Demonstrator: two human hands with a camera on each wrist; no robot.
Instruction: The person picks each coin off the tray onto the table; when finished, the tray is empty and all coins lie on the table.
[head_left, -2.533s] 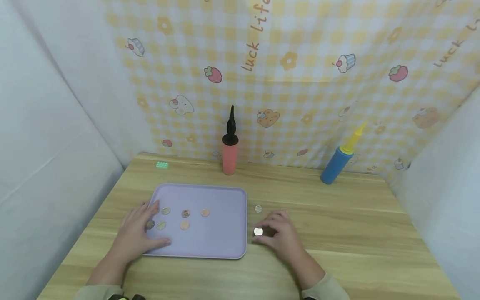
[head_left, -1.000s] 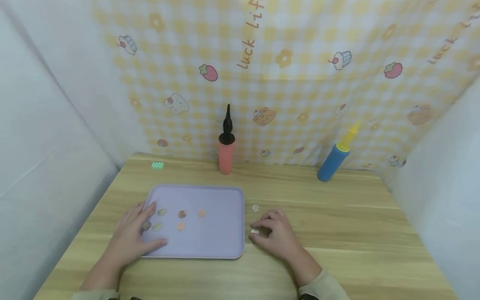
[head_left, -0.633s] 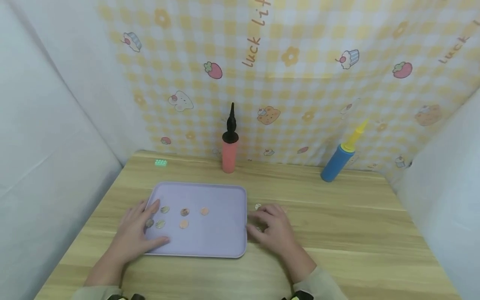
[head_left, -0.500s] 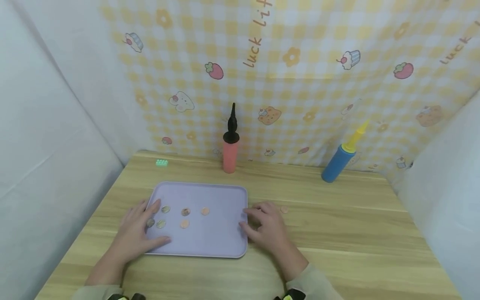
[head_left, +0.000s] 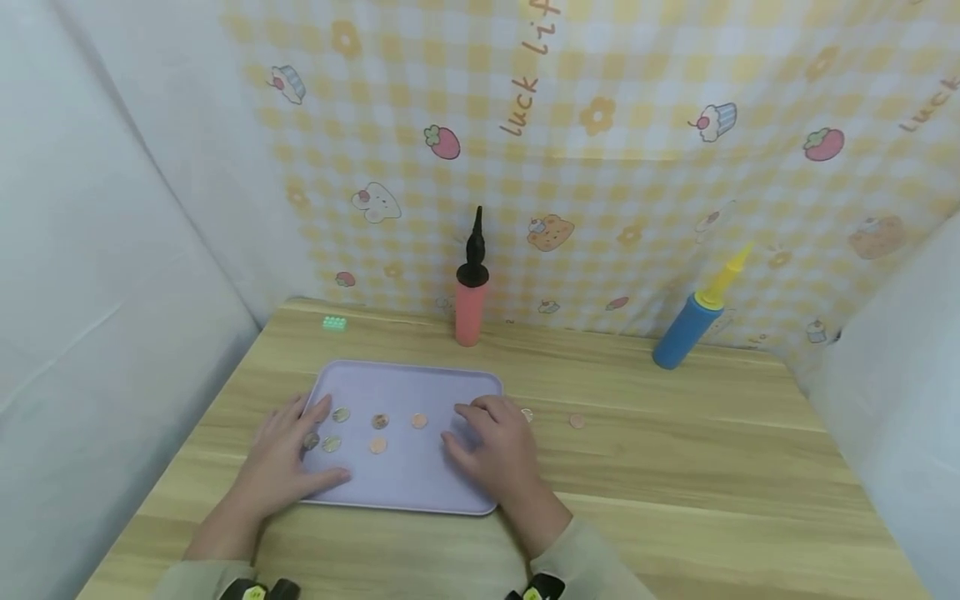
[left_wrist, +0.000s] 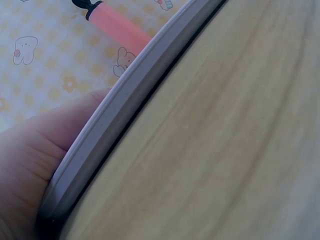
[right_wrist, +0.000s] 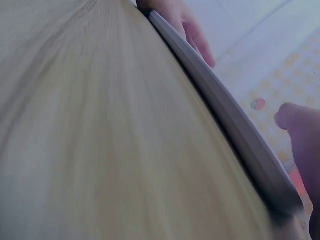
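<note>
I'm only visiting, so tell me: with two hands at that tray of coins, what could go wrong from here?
The left hand rests at the edge of the tray, so a push might shift it and slide the coins inside.
The dark coin lies close by that hand and could get nudged.
The right hand might brush the silvery coin just outside the tray.

A shallow lilac tray (head_left: 408,492), rectangular and round-cornered, lies flat. Six coins show upon it: a dark coin (head_left: 311,442) beside the left hand (head_left: 276,457), two yellowish coins (head_left: 332,443) and three coppery coins (head_left: 378,446). Beyond its right rim lie a silvery coin (head_left: 528,415) and, farther out, a reddish coin (head_left: 577,421).
</note>
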